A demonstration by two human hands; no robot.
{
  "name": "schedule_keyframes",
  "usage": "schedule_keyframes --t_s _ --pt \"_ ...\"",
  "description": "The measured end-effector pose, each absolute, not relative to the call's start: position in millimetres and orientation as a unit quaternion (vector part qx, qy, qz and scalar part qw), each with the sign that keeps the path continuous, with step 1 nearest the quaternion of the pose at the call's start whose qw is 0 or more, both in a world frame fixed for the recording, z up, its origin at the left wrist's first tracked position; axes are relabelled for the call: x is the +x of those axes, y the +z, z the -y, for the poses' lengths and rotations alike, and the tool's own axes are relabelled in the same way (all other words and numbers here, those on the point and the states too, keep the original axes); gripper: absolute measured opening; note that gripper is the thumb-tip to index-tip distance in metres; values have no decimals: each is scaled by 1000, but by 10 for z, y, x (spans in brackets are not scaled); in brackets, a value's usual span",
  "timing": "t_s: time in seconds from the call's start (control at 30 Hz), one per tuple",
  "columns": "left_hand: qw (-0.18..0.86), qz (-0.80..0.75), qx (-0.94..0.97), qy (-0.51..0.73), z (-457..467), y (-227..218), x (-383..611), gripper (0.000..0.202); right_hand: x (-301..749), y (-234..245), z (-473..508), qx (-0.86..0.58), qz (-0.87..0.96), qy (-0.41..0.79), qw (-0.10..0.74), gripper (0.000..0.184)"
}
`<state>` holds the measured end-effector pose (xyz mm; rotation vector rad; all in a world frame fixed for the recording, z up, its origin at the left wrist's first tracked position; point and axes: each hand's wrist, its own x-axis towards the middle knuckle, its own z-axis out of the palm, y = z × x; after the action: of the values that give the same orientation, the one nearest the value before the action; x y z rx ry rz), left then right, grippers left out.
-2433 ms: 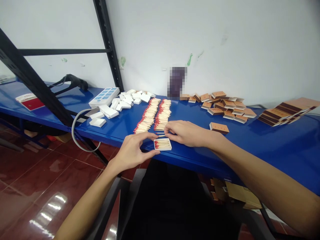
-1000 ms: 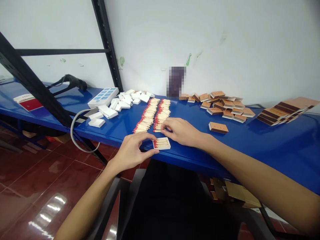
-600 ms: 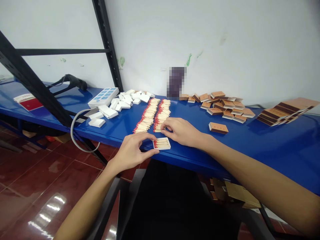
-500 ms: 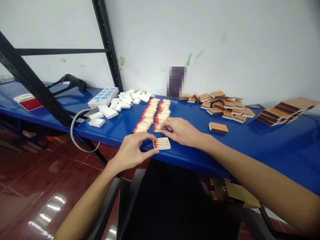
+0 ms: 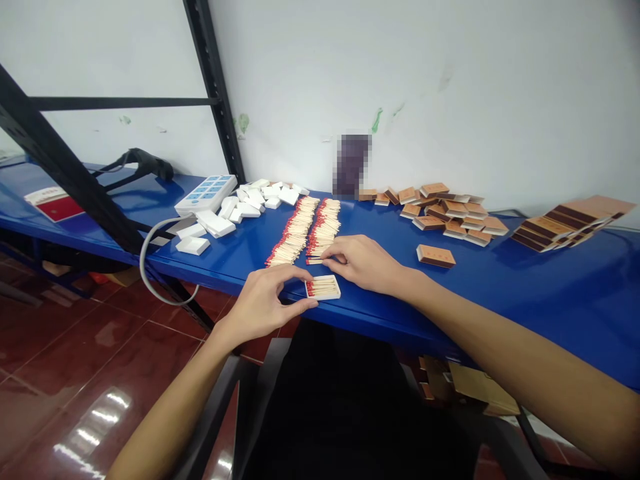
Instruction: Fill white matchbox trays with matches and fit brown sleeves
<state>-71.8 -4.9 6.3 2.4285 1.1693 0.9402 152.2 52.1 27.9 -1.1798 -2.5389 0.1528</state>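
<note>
Near the front edge of the blue table lies a small white matchbox tray [image 5: 336, 295] with several red-tipped matches [image 5: 323, 287] in it. My left hand [image 5: 265, 300] grips the tray's left end between thumb and forefinger. Just behind the tray, my right hand [image 5: 363, 263] has its thumb and forefinger pinched at the near end of the right-hand row of matches [image 5: 324, 223]; whether a match is between the fingertips is too small to make out. A second row of matches [image 5: 295, 233] runs alongside on the left, red heads pointing left.
White trays [image 5: 250, 200] are heaped at the back left beside a power strip [image 5: 210, 193] with a grey cable. Orange matchbox sleeves [image 5: 450, 210] pile up at the back right, one sleeve [image 5: 436, 256] lying closer. Flattened sleeves [image 5: 570, 223] stack far right. A black shelf post [image 5: 215, 87] rises left.
Almost nothing differs. Both hands, the tray and the rows of matches keep their places; the whole view has shifted very slightly.
</note>
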Motion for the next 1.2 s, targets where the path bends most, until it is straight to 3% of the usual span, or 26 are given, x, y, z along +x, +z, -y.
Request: schedule_keyframes --t_s 0.5,0.7,0.93,1.2 --pt "144 -405 843 324 41 57 -719 21 1522 266 -516 -422 881 106 184 17" --pt "146 -406 842 324 44 63 -713 21 1600 380 -524 -437 873 185 116 15" --pt "146 -407 842 322 47 63 -716 21 1735 487 -541 -473 862 178 49 14" --pt "153 -415 839 318 56 73 -714 21 1763 527 -543 -463 866 177 66 13"
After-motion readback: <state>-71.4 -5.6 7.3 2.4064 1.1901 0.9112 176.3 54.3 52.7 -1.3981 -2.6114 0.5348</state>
